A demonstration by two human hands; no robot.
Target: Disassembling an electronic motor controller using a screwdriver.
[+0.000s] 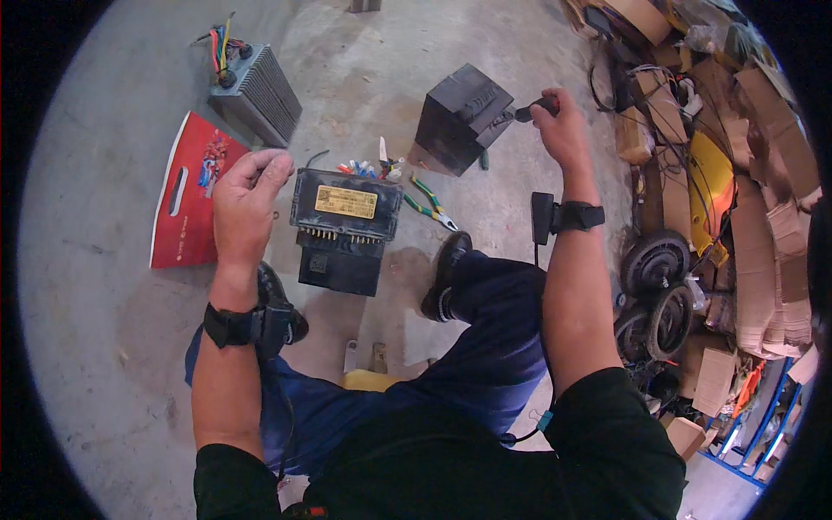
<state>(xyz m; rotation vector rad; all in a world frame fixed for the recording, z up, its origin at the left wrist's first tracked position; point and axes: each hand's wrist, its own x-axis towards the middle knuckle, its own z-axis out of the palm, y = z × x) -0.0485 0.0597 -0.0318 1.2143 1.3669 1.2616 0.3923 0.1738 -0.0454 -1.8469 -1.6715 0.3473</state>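
My right hand (565,128) is closed around the handle of a black-and-red tool (539,109). The tool points left at a black box (464,117) on the floor; whether its tip touches the box I cannot tell. Over the edge of a red bag (192,195), my left hand (247,199) has its thumb and fingers drawn together, and anything in them is too small or hidden to make out. Just right of it lies a black electronic module (308,204) with a yellow label and a row of metal pins. Its lower black part (347,273) extends toward me.
Green-and-yellow pliers (429,204) and a cluster of wire connectors (368,168) lie beyond the module. A finned metal controller (264,100) with coloured wires stands far left. Along the right are cardboard (758,260), black wheels (656,260) and a yellow panel (711,186).
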